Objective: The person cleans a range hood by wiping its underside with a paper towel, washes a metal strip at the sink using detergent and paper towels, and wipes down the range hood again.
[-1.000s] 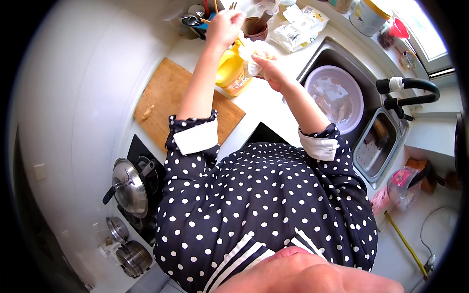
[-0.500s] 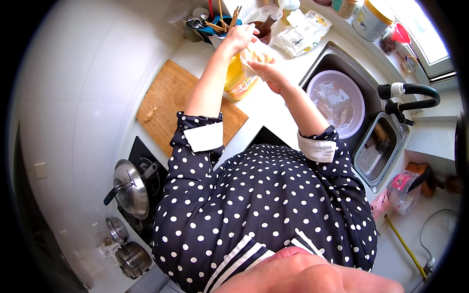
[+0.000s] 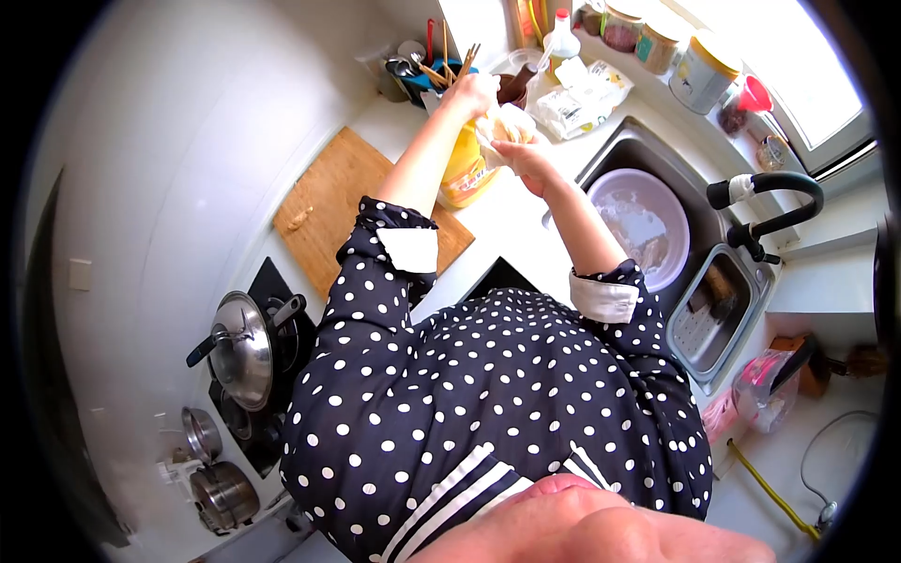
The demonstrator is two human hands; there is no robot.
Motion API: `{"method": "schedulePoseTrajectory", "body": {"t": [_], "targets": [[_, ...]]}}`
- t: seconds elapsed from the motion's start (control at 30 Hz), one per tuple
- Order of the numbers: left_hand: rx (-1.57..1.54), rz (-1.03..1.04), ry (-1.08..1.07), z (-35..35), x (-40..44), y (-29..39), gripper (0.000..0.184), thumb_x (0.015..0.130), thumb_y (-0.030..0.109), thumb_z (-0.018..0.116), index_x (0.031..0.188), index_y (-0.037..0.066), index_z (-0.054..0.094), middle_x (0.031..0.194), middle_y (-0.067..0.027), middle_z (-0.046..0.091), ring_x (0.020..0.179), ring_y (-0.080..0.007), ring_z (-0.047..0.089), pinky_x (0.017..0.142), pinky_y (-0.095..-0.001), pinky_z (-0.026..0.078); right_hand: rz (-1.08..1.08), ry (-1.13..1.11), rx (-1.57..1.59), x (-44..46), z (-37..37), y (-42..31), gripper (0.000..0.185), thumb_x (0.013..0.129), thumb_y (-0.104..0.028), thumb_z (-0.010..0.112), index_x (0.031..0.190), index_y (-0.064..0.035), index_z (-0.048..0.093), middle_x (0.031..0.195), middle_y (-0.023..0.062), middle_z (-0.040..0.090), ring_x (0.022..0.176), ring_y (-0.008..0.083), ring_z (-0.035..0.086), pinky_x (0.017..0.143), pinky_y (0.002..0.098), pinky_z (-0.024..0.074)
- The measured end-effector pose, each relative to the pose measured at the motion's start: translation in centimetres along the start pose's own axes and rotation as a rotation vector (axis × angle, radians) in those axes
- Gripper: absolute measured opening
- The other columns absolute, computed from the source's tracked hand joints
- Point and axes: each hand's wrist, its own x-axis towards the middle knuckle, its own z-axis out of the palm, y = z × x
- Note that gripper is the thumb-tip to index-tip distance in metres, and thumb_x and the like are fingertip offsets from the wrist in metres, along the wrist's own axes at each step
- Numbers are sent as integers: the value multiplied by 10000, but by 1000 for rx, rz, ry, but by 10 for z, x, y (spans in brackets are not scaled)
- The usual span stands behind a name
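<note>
A yellow plastic jug with an orange label, which looks like a cooking oil jug, stands on the white counter beside the wooden cutting board. My left hand is closed at the jug's top; the exact grip is hidden. A crumpled whitish wipe lies against the jug's upper side, and my right hand pinches it there. Close beyond my hands are a brown pot with a dark handle and an opened white wipes pack. On the board rests a small pale piece, perhaps ginger.
To the right, a lilac basin holding water sits in the sink, under a black faucet. A lidded pan stands on the stove at left. Utensils fill a blue holder; jars line the windowsill.
The camera view has shifted, so most of the counter appears lower. Both hands stay at the jug, with the wipe still against it and my fingers slightly moved.
</note>
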Motion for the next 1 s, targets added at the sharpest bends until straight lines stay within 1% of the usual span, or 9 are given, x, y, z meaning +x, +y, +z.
{"method": "schedulePoseTrajectory", "body": {"t": [0.07, 0.17, 0.5, 0.6, 0.63, 0.77, 0.87, 0.93, 1.0], "targets": [[-261, -120, -124, -3, 4, 1, 387, 887, 312, 356, 964, 18, 595, 873, -100, 646, 811, -195, 604, 773, -306, 453, 12, 15, -36, 9, -4, 4, 403, 741, 52, 624, 1118, -14, 499, 1051, 85, 577, 939, 192, 579, 840, 307, 463], [-289, -178, -68, 4, 16, -11, 393, 843, 339, 428, 902, 12, 638, 922, -158, 632, 853, -228, 591, 798, -338, 442, 21, -1, -29, 21, -3, 7, 428, 727, 53, 628, 1129, -15, 497, 1028, 84, 578, 926, 189, 565, 819, 304, 442], [-218, -229, -104, 4, 16, -9, 304, 827, 261, 413, 919, 83, 642, 925, -133, 635, 875, -237, 599, 794, -320, 458, 54, 3, -33, 23, -6, 15, 426, 719, 47, 640, 1117, -19, 504, 1016, 78, 578, 907, 180, 569, 795, 300, 455], [-28, -54, -32, 13, 13, -16, 337, 828, 264, 415, 874, 8, 629, 854, -124, 626, 792, -200, 585, 753, -322, 458, 73, 3, -48, 24, -9, 16, 429, 717, 50, 638, 1118, -25, 506, 1013, 74, 578, 904, 176, 569, 793, 298, 459], [10, -73, -33, 13, 12, -12, 340, 804, 291, 437, 902, 31, 634, 926, -151, 627, 859, -244, 590, 789, -347, 448, 58, 10, -64, 22, -10, 15, 418, 726, 49, 634, 1118, -18, 504, 1024, 80, 578, 912, 185, 574, 803, 301, 463], [165, -206, 100, -4, -17, 23, 393, 822, 394, 397, 985, 111, 616, 1118, -140, 558, 1037, -322, 526, 867, -405, 408, 39, 34, -83, 10, -13, 6, 387, 747, 46, 620, 1113, 10, 498, 1042, 98, 577, 929, 205, 582, 821, 311, 474], [39, -84, 406, 1, -18, 14, 366, 839, 389, 453, 1014, 102, 598, 1045, -152, 570, 991, -309, 539, 832, -396, 439, 77, -1, -27, 0, -25, 2, 430, 738, 31, 628, 1141, -7, 483, 1045, 87, 567, 914, 187, 574, 801, 288, 465], [-95, 210, 880, -3, -35, 23, 240, 838, 259, 526, 888, 32, 587, 875, -141, 575, 825, -299, 561, 719, -385, 454, 130, -8, 29, -6, -36, 7, 432, 744, 21, 629, 1148, -8, 480, 1052, 98, 565, 911, 192, 577, 798, 290, 468], [-270, 112, 818, -13, -82, 45, 258, 852, 266, 522, 858, 13, 572, 824, -139, 578, 758, -295, 563, 672, -353, 453, 157, -7, 27, -29, -31, -5, 397, 768, 16, 609, 1145, 9, 484, 1042, 100, 569, 907, 195, 579, 794, 290, 470]]}}
